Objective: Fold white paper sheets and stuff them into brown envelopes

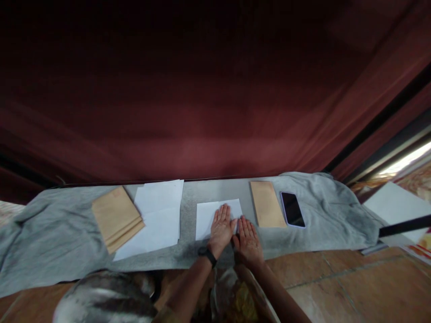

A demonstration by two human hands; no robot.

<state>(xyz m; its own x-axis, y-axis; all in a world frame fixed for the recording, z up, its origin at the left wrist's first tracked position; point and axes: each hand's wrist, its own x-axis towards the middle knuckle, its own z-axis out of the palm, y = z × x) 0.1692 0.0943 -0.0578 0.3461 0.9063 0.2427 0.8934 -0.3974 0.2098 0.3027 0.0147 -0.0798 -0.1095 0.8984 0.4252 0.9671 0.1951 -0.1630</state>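
Note:
A folded white sheet of paper [206, 220] lies on the grey cloth in front of me. My left hand [221, 228], with a dark band on its wrist, rests flat on this sheet, fingers stretched out and pointing away from me. Close beside it, my right hand [248, 240] lies flat at the sheet's right edge, fingers extended, partly covering that edge. Neither hand grips anything. Right of the hands is a brown envelope [267, 204]. Farther left, larger white sheets [161, 211] lie partly under a stack of brown envelopes [116, 215].
The grey cloth [323, 206] covers a long, narrow surface. A phone [292, 209] with a pale purple edge lies near the right envelope. A dark red fabric wall [215, 112] rises behind. Dark bars and a white board [400, 208] stand at right; tiled floor [323, 282] shows below.

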